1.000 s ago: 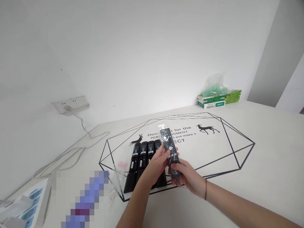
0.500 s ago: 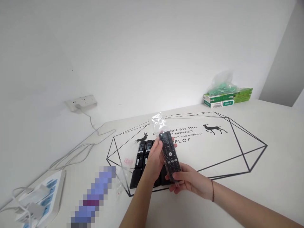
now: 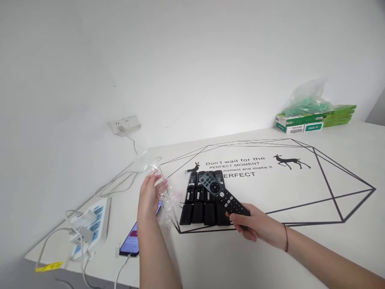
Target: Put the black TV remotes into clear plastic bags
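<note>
A black remote control (image 3: 221, 194), buttons facing up, is gripped at its lower end by my right hand (image 3: 254, 224). It hangs tilted over a row of other black remotes (image 3: 191, 182) that lie face down with their battery compartments uncovered. Black battery covers (image 3: 198, 212) lie at the near end of that row. Off to the left, my left hand (image 3: 150, 192) has its fingers closed on a clear plastic sleeve (image 3: 153, 164). More crumpled clear plastic (image 3: 173, 202) lies between that hand and the remotes.
A phone (image 3: 130, 241) with a cable lies partly behind my left forearm. A power strip (image 3: 102, 224) with plugs stands at the left, its cords running to a wall socket (image 3: 128, 123). Green and white boxes (image 3: 297, 122) topped by a plastic bag (image 3: 309, 100) sit at the back right.
The remote is out of its clear sleeve. My left hand has moved left with the sleeve, while my right hand keeps the remote, now tilted further left. The view has shifted left.
</note>
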Demonstrator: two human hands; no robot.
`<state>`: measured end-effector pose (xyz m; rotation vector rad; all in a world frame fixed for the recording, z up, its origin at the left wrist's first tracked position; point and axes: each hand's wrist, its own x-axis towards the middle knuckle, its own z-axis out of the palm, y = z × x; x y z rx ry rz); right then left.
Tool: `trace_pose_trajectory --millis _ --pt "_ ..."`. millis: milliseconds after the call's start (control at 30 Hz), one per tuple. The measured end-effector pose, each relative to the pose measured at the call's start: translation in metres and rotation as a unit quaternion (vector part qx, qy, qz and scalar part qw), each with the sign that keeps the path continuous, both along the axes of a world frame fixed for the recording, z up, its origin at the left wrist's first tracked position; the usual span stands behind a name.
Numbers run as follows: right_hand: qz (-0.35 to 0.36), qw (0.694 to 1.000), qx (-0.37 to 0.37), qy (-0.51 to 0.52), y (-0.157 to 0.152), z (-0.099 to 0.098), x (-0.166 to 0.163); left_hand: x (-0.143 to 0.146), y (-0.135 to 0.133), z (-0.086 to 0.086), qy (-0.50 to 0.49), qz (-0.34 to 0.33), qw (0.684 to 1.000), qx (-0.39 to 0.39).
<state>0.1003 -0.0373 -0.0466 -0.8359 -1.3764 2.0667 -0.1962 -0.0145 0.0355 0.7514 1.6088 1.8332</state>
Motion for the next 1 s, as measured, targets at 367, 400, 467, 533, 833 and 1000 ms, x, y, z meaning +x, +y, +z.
trace_pose_trajectory --millis 367,400,467,533,833,1000 --pt "-0.024 0.999 -0.030 0.022 -0.001 0.001 0.002 -0.023 0.020 -0.043 0.430 -0.023 0.856 -0.285" --pt "-0.023 0.999 -0.029 0.023 -0.001 0.001 0.002 -0.023 0.020 -0.044 0.432 -0.028 0.851 -0.296" --pt "-0.022 0.999 -0.027 0.025 -0.001 0.001 0.001 -0.023 0.022 -0.046 0.435 -0.036 0.843 -0.315" --pt "-0.022 0.999 -0.027 0.027 0.000 0.001 0.000 -0.023 0.023 -0.048 0.440 -0.035 0.835 -0.329" --pt "-0.038 0.998 -0.038 0.046 0.001 0.002 -0.003 0.017 0.028 -0.031 0.505 0.082 0.841 -0.174" --pt "-0.075 0.995 -0.014 0.059 0.003 0.003 -0.003 0.084 0.023 -0.035 0.432 -0.065 0.899 0.026"
